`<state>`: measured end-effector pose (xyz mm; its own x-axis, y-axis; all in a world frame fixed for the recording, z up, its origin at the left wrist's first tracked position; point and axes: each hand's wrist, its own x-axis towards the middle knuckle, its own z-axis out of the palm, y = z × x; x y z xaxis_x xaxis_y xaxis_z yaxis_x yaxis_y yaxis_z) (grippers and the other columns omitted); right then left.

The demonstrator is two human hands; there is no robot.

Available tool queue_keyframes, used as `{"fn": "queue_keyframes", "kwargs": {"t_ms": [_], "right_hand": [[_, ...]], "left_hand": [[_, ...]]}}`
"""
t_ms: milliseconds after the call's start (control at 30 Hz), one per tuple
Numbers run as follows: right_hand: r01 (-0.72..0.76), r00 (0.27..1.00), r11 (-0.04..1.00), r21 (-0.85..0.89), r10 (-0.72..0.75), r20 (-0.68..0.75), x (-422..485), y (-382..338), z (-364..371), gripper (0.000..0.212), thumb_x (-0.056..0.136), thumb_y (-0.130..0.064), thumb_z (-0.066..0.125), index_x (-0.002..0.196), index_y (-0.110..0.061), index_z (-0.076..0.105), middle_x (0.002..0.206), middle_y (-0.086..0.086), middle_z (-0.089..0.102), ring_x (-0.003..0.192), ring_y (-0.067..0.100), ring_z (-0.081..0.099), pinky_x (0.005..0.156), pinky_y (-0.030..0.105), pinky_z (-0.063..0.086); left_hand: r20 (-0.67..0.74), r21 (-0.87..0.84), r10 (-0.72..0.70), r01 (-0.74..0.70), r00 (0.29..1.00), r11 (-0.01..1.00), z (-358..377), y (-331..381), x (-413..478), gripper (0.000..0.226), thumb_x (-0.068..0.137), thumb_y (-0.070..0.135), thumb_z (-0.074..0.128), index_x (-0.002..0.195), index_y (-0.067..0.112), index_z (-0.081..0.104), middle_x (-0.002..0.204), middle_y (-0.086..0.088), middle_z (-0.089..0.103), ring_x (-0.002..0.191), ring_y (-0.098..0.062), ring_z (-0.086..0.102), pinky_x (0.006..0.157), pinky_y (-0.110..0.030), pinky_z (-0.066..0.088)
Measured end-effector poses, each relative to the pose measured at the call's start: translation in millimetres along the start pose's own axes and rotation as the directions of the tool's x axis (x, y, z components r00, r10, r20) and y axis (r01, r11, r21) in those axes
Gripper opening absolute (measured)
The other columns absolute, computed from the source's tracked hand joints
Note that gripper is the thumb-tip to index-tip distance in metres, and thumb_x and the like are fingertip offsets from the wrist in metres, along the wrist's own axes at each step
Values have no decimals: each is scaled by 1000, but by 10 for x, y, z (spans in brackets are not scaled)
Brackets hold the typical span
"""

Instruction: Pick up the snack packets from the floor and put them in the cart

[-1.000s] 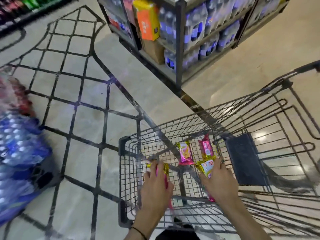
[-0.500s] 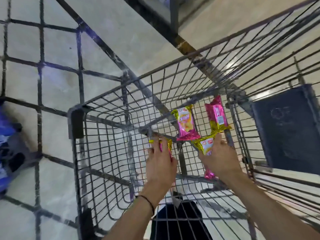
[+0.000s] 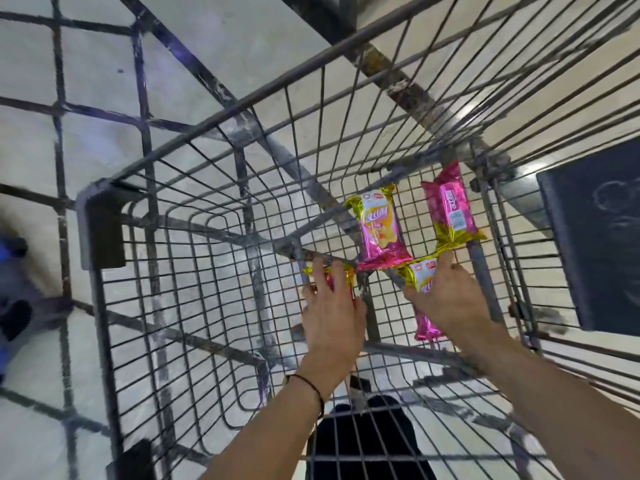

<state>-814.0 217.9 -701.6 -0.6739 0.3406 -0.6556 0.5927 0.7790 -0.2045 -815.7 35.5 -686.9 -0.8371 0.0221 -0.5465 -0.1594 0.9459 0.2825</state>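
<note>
Both my hands reach down inside the wire cart (image 3: pixel 102 230). My left hand (image 3: pixel 334 313) holds a pink and gold snack packet (image 3: pixel 347 274) under its fingers, just above the cart's mesh bottom. My right hand (image 3: pixel 446 299) grips a second such packet (image 3: pixel 420 277), whose pink end sticks out below the palm. Two more pink and gold packets lie flat on the cart bottom just beyond my fingertips: one face up (image 3: pixel 377 226), the other with its label side up (image 3: pixel 450 209).
A dark seat flap (image 3: pixel 595 237) hangs on the cart's right side. Pale floor with black lines (image 3: pixel 86 98) surrounds the cart. Blurred blue bottle packs (image 3: pixel 10 271) sit at the left edge. Dark clothing (image 3: pixel 367 441) shows through the mesh below my arms.
The view has closed in on the cart and the shelves have left the frame. Both hands have sunk deeper into the cart, each still holding its packet.
</note>
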Motion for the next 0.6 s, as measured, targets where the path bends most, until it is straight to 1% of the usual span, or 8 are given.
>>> {"fn": "queue_keyframes", "kwargs": {"t_ms": [67, 167, 233, 300, 333, 400, 500, 600], "right_hand": [[4, 1000, 1000, 13, -4, -7, 3, 7, 22, 100, 80, -54, 74, 147, -1, 22, 119, 23, 56, 111, 40, 56, 90, 44, 48], [-8, 1000, 1000, 29, 8, -6, -38, 27, 4, 93, 74, -57, 77, 135, -6, 29, 120, 21, 54, 112, 40, 54, 89, 46, 50], [-10, 1000, 1000, -1, 10, -7, -114, 41, -92, 90, 73, -61, 75, 130, -10, 28, 123, 19, 52, 114, 40, 53, 90, 49, 50], [11, 1000, 997, -75, -12, -23, -233, 62, -250, 93, 75, -69, 69, 134, -12, 26, 127, 17, 51, 118, 39, 52, 87, 50, 51], [15, 999, 993, -115, -18, -29, -307, 70, -344, 94, 76, -71, 66, 137, -12, 24, 130, 16, 51, 120, 38, 51, 86, 50, 51], [47, 996, 984, -170, -58, -63, -451, 91, -544, 93, 81, -70, 62, 143, -13, 22, 136, 13, 48, 125, 36, 47, 86, 50, 51], [156, 980, 962, -224, -180, -88, -657, 70, -850, 74, 91, -60, 53, 143, -13, 29, 138, 11, 47, 125, 34, 45, 91, 48, 50], [274, 947, 922, -275, -308, -91, -900, 10, -1129, 52, 98, -52, 44, 134, -16, 38, 135, 7, 50, 122, 27, 46, 97, 43, 48]], "left_hand": [[-6, -17, -8, 8, 1000, 1000, -18, 1, -14, 65, 96, 34, 56, 150, 25, 22, 163, -4, 4, 135, -44, 35, 89, -52, 54], [-22, -24, -6, 6, 1000, 1000, -95, 19, -84, 62, 97, 37, 54, 150, 26, 24, 162, -1, 5, 133, -42, 37, 84, -53, 57], [-30, -19, 8, -8, 1000, 1000, -179, 26, -154, 60, 97, 35, 54, 149, 26, 25, 162, -1, 7, 134, -40, 37, 84, -51, 57], [-20, -19, 35, -35, 999, 999, -302, 32, -234, 60, 97, 30, 54, 149, 25, 26, 162, -2, 9, 137, -37, 35, 88, -49, 57], [-4, -29, 39, -39, 999, 999, -374, 42, -280, 59, 97, 28, 53, 149, 24, 26, 163, -2, 10, 139, -37, 33, 92, -49, 55], [30, -40, 57, -56, 998, 998, -544, 79, -380, 54, 99, 25, 50, 148, 22, 28, 164, -3, 10, 143, -36, 28, 101, -48, 50], [17, -14, 115, -115, 993, 993, -852, 140, -532, 46, 99, 24, 47, 144, 20, 35, 163, -6, 16, 143, -33, 28, 108, -42, 42], [-22, -14, 169, -170, 985, 985, -1168, 169, -726, 43, 100, 26, 48, 142, 19, 38, 160, -5, 19, 140, -28, 32, 109, -39, 39]]}}
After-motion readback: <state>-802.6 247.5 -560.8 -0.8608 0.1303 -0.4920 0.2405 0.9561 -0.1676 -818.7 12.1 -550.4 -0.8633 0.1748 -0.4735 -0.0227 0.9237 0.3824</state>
